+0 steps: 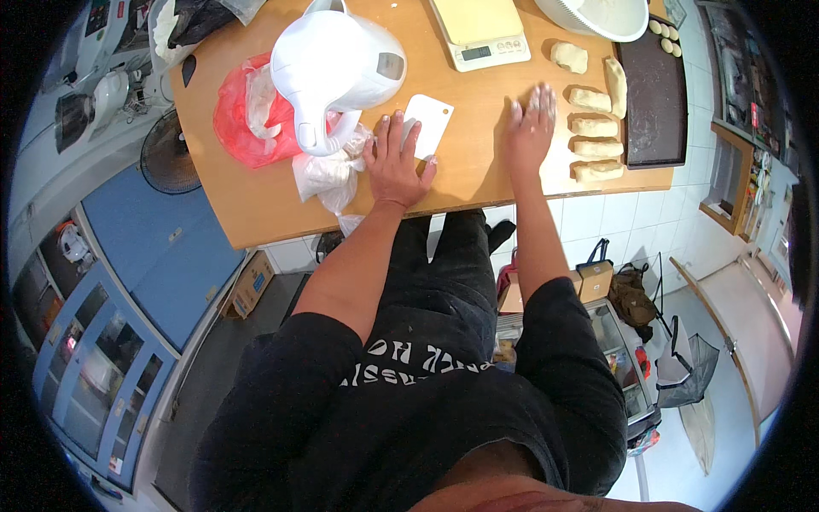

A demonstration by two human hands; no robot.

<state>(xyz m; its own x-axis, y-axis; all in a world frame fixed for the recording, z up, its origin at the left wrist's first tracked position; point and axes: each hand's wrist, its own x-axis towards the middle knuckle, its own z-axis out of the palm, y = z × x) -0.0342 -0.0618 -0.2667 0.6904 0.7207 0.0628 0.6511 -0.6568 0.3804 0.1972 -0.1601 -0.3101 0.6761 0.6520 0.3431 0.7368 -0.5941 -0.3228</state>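
While the left hand (397, 166) and the right hand (531, 132) are both palm-down at the table (474, 111), the dough pieces all lie to the right, and the right hand is clearly the nearer. Its fingers point away from the body, straight and nearly together, slightly blurred; no grip shows, though whether anything lies under the palm I cannot tell. Just beside it, four short dough logs (595, 127) lie in a column, their long axes running left to right, roughly square to those fingers. One longer strip (616, 87) breaks the pattern: it runs away from the person, between the farthest log and the dark tray (653, 111), and a blockier lump (569, 57) sits farther out. The left hand lies open, fingers spread, at the edge of a white scraper (433, 128), well apart from the dough
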